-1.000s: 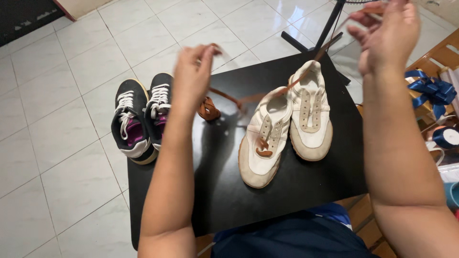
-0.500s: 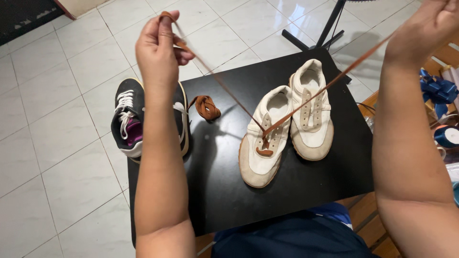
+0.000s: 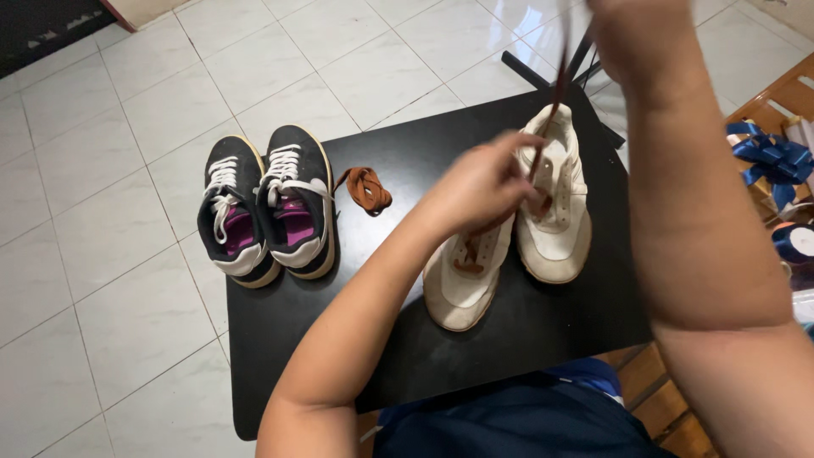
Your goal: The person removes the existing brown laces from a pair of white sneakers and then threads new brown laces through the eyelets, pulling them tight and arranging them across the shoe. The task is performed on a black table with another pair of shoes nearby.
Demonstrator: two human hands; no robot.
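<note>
Item 1. Left hand (image 3: 479,182): over the centre of the black table (image 3: 390,339), above the upper part of the left cream shoe (image 3: 462,276). Grip closed; fingertips pinch the brown lace (image 3: 555,80) just above that shoe.

Item 2. Right hand (image 3: 640,38): raised at the far right, partly cut off by the top edge of the view. It looks closed on the upper part of the same lace, but blur hides the fingers, so the state of the grip cannot be told for sure.

Item 3. Brown lace: runs steeply from the right hand down to the left hand, then into the eyelets of the left cream shoe, where a short brown stretch shows on the tongue.

Item 4. Right cream shoe (image 3: 555,225): touching its partner, toe pointing near, unlaced as far as can be seen.

Item 5. Second brown lace, coiled (image 3: 366,188): lies on the table between the two pairs, apart from both.

Item 6. Pair of black shoes (image 3: 267,208): white laces, purple lining, at the left edge of the table, side by side.

Item 7. Blue ribbon bow (image 3: 767,157): far right, off the table, on a wooden frame.

Item 8. White tiled floor (image 3: 110,170): around the table.
</note>
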